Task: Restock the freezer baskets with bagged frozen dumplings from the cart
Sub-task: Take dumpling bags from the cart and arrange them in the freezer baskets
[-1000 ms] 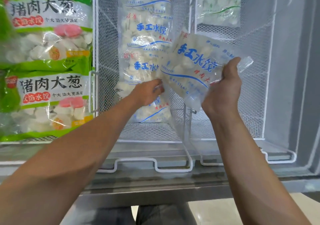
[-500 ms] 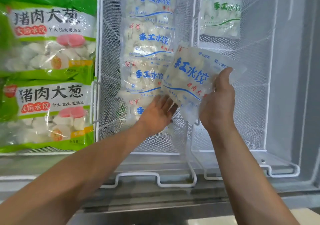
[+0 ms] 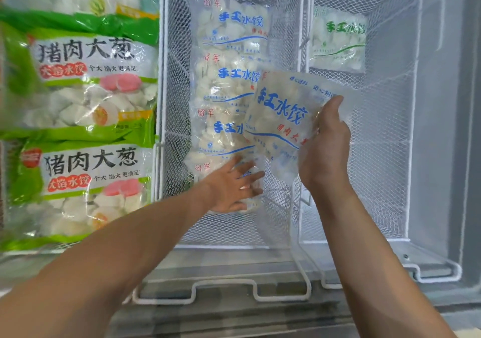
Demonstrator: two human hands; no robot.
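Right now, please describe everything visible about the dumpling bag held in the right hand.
The held bag is clear plastic, printed with large blue characters, smaller red ones and a blue curved line, and filled with pale dumplings. It is tilted, above the divider between the middle basket and the right basket. The right hand grips its right edge; the left hand lies open below it, on the stacked bags.

clear blue-print dumpling bag [image 3: 281, 121] tilted above middle basket [image 3: 179, 119]
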